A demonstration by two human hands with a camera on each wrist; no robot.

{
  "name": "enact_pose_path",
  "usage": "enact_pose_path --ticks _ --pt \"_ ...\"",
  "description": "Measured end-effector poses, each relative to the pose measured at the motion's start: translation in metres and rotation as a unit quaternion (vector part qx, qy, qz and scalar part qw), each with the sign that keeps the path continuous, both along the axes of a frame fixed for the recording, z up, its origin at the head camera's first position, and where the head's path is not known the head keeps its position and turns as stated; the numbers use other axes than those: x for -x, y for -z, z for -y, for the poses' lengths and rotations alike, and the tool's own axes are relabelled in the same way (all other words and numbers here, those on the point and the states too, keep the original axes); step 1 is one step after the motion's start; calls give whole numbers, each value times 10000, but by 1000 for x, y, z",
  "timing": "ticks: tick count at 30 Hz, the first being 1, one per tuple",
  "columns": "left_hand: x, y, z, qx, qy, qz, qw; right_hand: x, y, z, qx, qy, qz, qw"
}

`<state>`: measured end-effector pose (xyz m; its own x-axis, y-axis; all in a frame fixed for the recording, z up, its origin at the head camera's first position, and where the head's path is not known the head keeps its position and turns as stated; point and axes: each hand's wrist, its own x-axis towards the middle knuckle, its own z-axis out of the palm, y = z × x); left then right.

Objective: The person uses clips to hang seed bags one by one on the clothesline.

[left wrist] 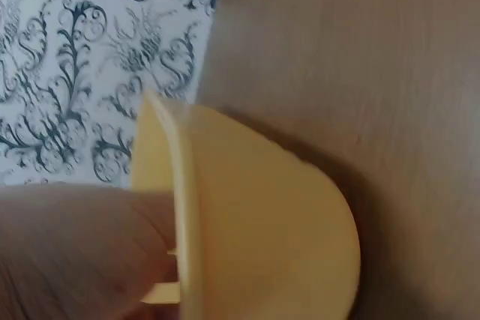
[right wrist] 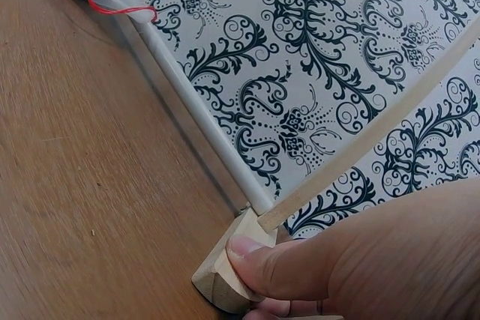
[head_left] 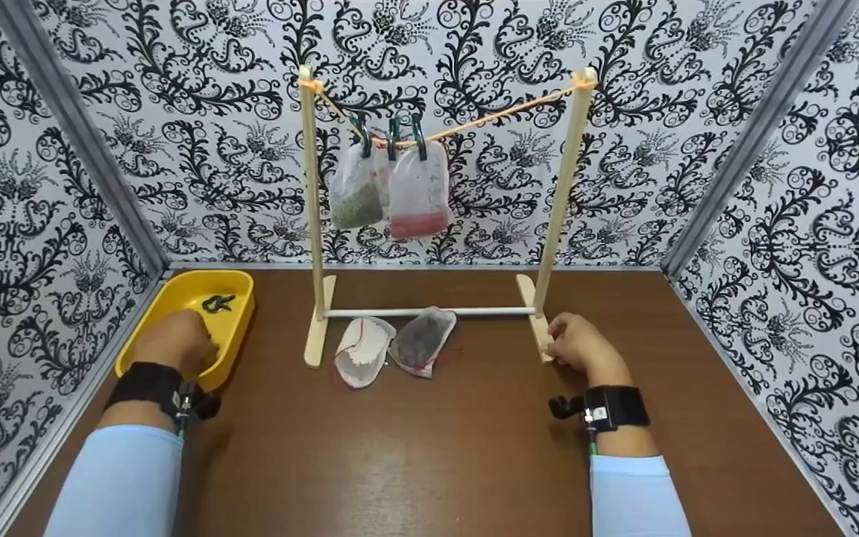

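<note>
My left hand (head_left: 172, 343) reaches down into a yellow tray (head_left: 239, 332) at the left; its fingertips are hidden behind the hand and the tray wall. Near it in the tray lies a dark green clip (head_left: 218, 303). With thumb and fingers, my right hand (head_left: 582, 344) grips the right wooden foot (right wrist: 217, 279) of a small clothesline stand (head_left: 312, 201). From the stand's sagging orange string (head_left: 508, 113), dark clips hold a pouch with greenish contents (head_left: 357, 201) and one with pink contents (head_left: 419, 194), overlapping another behind.
On the table by the stand's white crossbar (head_left: 489, 311) lie a mesh pouch of white grains (head_left: 364, 350) and a pouch with dark contents (head_left: 422, 343). Patterned walls (head_left: 623, 186) with grey metal edges enclose the brown table (head_left: 400, 462) at the back and sides.
</note>
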<state>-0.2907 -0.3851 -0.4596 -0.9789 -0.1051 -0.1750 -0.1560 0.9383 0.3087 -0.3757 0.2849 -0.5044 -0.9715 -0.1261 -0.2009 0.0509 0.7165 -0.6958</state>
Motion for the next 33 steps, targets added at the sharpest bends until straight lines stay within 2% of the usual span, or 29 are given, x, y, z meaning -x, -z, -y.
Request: enact_pose_path --ticks 2,5,9,12,16,22,28,31,33 --pt "6 -2 -6 -150 -163 -307 9993 0 0 0 58 -8 46 10000" --pt "15 -10 -20 -321 -240 -1047 9937 0 1 2 102 -1 109 9999" --pt "15 -27 -58 -703 -250 -1973 9775 1 3 5 119 -50 193 9997" --pt "15 -32 -98 -1304 -149 -2429 9611 2 3 5 81 -82 160 9998" --pt "19 -26 -153 -2197 77 -2707 9372 2 3 1 -28 -56 -2 10000" --pt "28 -15 -215 -2598 349 -2939 9192 1 8 -3 -80 -85 -9 9999" --pt "28 -9 -254 -2952 822 -3272 8939 2 6 -1 26 -50 8 10000" --pt "25 -5 -268 -2970 1125 -3347 8872 2 1 -1 -21 -61 25 10000" --pt "24 -2 -275 -3021 1297 -3351 8830 2 -6 -2 -308 -39 -3 9995"
